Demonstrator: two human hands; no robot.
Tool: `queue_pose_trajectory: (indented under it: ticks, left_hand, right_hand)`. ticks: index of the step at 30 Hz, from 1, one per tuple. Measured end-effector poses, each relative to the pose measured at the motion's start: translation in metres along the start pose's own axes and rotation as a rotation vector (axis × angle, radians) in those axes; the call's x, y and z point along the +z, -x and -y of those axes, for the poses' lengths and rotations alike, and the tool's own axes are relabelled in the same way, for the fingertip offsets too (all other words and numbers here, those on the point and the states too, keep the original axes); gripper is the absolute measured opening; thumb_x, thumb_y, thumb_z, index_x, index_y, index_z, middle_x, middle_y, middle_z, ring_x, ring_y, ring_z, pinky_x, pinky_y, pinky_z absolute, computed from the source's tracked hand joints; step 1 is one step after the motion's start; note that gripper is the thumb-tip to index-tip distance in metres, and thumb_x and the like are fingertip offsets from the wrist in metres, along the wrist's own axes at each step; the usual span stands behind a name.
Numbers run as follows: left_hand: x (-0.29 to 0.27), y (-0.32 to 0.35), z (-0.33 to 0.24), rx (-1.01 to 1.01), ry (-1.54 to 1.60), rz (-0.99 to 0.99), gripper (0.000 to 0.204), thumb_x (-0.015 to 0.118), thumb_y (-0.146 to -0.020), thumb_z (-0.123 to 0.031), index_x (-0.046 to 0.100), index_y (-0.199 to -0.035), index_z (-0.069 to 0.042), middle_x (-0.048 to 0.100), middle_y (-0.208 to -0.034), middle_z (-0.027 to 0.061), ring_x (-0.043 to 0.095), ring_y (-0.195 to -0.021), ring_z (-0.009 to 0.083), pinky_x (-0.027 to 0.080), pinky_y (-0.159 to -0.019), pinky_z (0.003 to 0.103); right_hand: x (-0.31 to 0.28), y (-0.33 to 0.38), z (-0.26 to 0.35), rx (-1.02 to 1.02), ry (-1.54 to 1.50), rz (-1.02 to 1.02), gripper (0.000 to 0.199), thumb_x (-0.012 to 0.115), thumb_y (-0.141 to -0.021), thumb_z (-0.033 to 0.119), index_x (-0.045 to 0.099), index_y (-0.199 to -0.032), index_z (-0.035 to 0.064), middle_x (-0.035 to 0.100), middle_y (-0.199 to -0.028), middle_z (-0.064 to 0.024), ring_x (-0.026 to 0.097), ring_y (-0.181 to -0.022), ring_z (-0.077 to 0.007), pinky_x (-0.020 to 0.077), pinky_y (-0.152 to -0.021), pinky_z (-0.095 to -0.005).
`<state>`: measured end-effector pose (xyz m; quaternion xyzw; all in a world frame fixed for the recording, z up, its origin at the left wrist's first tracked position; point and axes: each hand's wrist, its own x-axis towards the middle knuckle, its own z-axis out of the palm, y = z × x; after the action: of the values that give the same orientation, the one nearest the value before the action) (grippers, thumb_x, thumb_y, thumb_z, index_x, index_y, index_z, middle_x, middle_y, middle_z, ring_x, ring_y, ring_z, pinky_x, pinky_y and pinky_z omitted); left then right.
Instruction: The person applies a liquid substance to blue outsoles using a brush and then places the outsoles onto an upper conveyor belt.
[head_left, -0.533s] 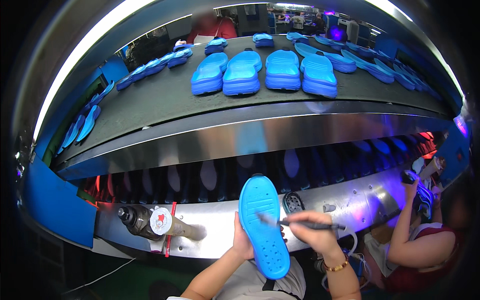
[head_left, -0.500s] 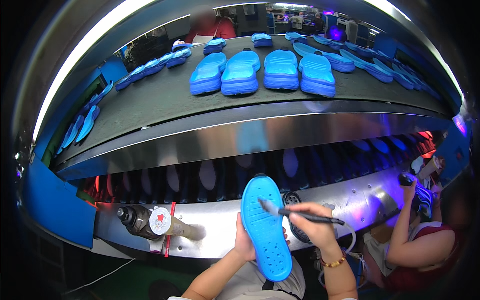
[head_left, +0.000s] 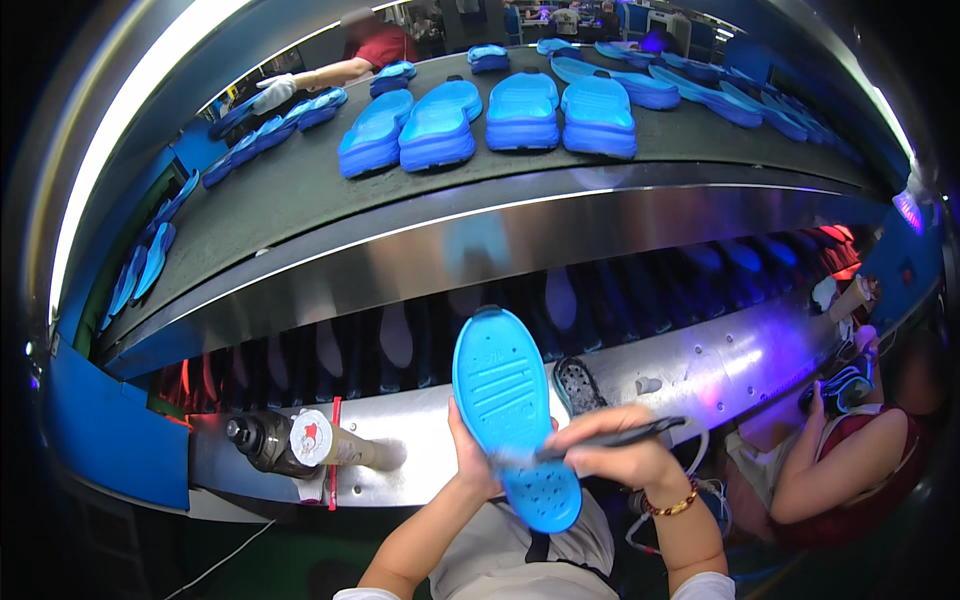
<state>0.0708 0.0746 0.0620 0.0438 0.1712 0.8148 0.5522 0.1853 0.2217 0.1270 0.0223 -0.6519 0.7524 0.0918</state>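
Observation:
My left hand (head_left: 472, 458) grips the edge of a bright blue shoe sole (head_left: 503, 385), which is tilted up toward me with its grooved and dimpled face showing. Between the fingers of my right hand (head_left: 630, 462) is a brush (head_left: 640, 433) with a black handle, joined to a pale tube (head_left: 697, 437). Blurred bristles lie across the lower middle of the sole, near my left fingers. Just beyond my right hand, a dark perforated sole-shaped piece (head_left: 577, 384) rests on the metal ledge (head_left: 690, 375).
On the upper belt (head_left: 300, 215) stand stacked blue soles (head_left: 523, 115), with more along both sides. A dark bottle (head_left: 268, 445) and a lidded cup (head_left: 335, 443) stand left on the ledge. One person works at right (head_left: 850, 465); across the belt a gloved hand (head_left: 273, 93) reaches over soles.
The brush has moved down the sole from its upper grooves toward its lower middle. The view has shifted slightly. Across the belt, the other person's arm now stretches left to the soles.

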Motion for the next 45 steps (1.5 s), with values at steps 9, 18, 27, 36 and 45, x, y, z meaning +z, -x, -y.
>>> queue_pose_trajectory:
  ticks: [9, 18, 27, 36, 45]
  left_hand:
    - [0.000, -0.013, -0.012, 0.328, -0.150, -0.011, 0.106, 0.006, -0.066, -0.086, 0.043, -0.118, -0.001, 0.058, -0.091, 0.0208, 0.059, -0.083, 0.0319, 0.049, -0.074, 0.044]
    - [0.016, -0.012, -0.027, 0.526, -0.058, -0.072, 0.103, 0.012, -0.067, -0.085, 0.049, -0.112, -0.001, 0.059, -0.086, 0.0221, 0.059, -0.072, 0.0342, 0.049, -0.068, 0.044]
    - [0.020, -0.008, -0.038, 0.594, -0.089, -0.021, 0.101, 0.014, -0.067, -0.085, 0.047, -0.115, -0.002, 0.059, -0.089, 0.0236, 0.060, -0.073, 0.0345, 0.051, -0.066, 0.044]
    - [0.018, -0.014, -0.043, 0.546, -0.146, 0.108, 0.103, 0.025, -0.067, -0.085, 0.037, -0.126, -0.002, 0.055, -0.101, 0.0253, 0.055, -0.085, 0.0373, 0.046, -0.077, 0.049]
    - [-0.005, 0.000, -0.061, 0.670, -0.382, 0.094, 0.086, 0.021, -0.079, -0.074, 0.038, -0.130, -0.007, 0.059, -0.101, 0.0201, 0.061, -0.083, 0.0316, 0.049, -0.079, 0.042]
  right_hand:
    - [-0.001, 0.002, -0.002, -0.206, 0.371, -0.110, 0.021, 0.069, -0.069, 0.000, 0.067, -0.089, 0.0003, 0.066, -0.090, -0.0136, 0.065, -0.083, -0.0208, 0.0509, -0.075, -0.0287]
    - [-0.010, 0.007, -0.010, -0.216, 0.395, -0.083, 0.020, 0.069, -0.070, 0.000, 0.066, -0.090, -0.0006, 0.066, -0.093, -0.0131, 0.064, -0.088, -0.0215, 0.0505, -0.079, -0.0315]
    - [-0.005, 0.011, -0.010, -0.226, 0.417, 0.007, 0.019, 0.069, -0.071, 0.001, 0.066, -0.090, 0.0003, 0.066, -0.093, -0.0125, 0.064, -0.089, -0.0225, 0.0505, -0.079, -0.0322]
    - [-0.008, 0.017, -0.020, -0.211, 0.351, 0.068, 0.017, 0.068, -0.073, 0.002, 0.066, -0.090, 0.0005, 0.065, -0.096, -0.0114, 0.063, -0.089, -0.0185, 0.0498, -0.080, -0.0286]
    - [0.008, 0.003, -0.032, -0.102, 0.207, 0.191, 0.023, 0.064, -0.075, -0.002, 0.062, -0.098, -0.0014, 0.064, -0.098, -0.0129, 0.059, -0.096, -0.0202, 0.0459, -0.085, -0.0297]
